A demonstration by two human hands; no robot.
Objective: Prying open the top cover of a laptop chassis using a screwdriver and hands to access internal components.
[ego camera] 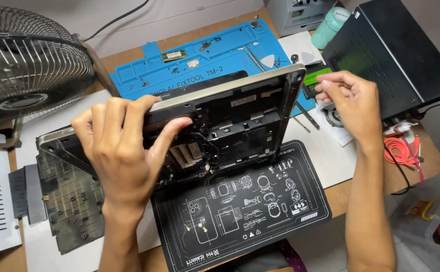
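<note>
My left hand (124,146) grips the upper rim of an opened laptop chassis (240,118), which stands tilted on its edge over a black work mat (260,206); the thumb presses on the inner parts. My right hand (351,103) hovers just right of the chassis corner, fingers pinched together over a flat black drive with a green label (314,78). Whether the fingers hold something small cannot be told. A dark translucent keyboard backing sheet (74,201) lies flat under the chassis's left end.
A blue repair mat (205,60) with small boards, screws and picks lies behind. A metal fan (26,63) stands at far left, a black perforated box (391,50) at right, orange cable (398,151) beside it, tweezers (308,117) near the chassis.
</note>
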